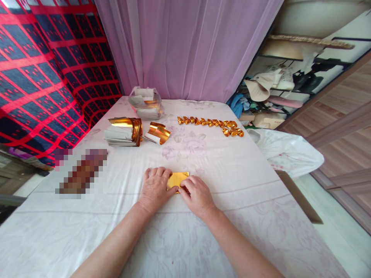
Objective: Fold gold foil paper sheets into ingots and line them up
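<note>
1. The left hand (155, 188) lies flat, fingers spread a little, pressing down the left part of a gold foil sheet (177, 178); it grips nothing.
2. The right hand (197, 194) rests with fingertips bent onto the sheet's near right edge, pinning rather than gripping it.
3. The sheet lies on the cloth-covered tabletop (232, 181), near its front middle, between the two hands.
4. It looks thin, very light and slick, likely to hold a crease and to wrinkle or tear if pulled; edges and corners seem the best places to pinch.
5. Farther back lie stacks of gold-backed sheets (123, 132), a curled gold piece (158, 132), a clear bag (145, 102) and a row of folded gold pieces (213, 124).
</note>
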Motion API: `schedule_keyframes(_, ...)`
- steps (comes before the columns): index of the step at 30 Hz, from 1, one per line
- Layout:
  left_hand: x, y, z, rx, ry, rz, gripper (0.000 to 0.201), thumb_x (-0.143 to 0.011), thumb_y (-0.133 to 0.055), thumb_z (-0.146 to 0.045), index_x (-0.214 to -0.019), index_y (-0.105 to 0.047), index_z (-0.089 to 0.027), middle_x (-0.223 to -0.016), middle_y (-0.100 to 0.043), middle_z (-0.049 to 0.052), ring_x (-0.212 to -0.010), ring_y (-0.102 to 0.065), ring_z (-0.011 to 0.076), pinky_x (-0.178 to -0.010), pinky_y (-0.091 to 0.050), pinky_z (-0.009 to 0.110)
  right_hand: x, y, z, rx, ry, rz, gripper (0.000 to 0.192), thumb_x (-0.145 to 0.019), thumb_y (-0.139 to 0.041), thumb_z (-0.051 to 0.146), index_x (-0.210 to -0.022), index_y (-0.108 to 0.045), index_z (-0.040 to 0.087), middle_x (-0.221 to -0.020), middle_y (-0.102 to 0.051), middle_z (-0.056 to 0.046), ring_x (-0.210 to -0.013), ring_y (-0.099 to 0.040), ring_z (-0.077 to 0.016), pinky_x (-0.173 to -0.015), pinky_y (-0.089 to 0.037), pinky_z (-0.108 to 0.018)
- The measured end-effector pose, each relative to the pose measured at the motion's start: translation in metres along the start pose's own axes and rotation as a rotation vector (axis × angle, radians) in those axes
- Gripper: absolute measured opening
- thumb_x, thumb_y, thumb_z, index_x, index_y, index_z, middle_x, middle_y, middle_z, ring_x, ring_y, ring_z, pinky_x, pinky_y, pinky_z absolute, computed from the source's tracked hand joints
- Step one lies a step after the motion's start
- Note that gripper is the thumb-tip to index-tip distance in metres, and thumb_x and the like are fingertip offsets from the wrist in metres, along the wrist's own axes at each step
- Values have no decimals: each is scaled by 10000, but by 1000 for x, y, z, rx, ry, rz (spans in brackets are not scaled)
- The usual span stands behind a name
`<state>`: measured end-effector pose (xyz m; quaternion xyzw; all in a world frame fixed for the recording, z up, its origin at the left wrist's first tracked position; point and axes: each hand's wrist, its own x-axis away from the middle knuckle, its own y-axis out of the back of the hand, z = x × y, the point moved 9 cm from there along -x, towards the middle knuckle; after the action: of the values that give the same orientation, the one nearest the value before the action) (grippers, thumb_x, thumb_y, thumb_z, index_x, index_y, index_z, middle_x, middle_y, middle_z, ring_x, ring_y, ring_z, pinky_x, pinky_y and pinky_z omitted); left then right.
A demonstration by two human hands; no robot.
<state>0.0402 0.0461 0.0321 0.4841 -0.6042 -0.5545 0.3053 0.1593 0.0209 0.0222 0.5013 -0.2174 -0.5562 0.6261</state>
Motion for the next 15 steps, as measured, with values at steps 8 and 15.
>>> schedule_keyframes(8,1,-1,1,21,-17,36,377,-810,-684,-444,-1095,-605,-210,-1084,-623,72,-1033,-549,291,-978,-345,496,0,0,-1,-18,-21,71,57,-852,-671,208,-834,-617,211,-872,-622,-32,-863,-580,-203,-769,-429,-319)
schedule_keyframes(15,1,-3,2,20,-13,57,402,-799,-698,-456,-1107,-601,-216,-1100,-620,67,-1056,-545,291,-1003,-321,506,7,8,-18,-20,-81,106,75,-809,-697,172,-845,-653,220,-889,-626,-21,-886,-583,-195,-801,-430,-317)
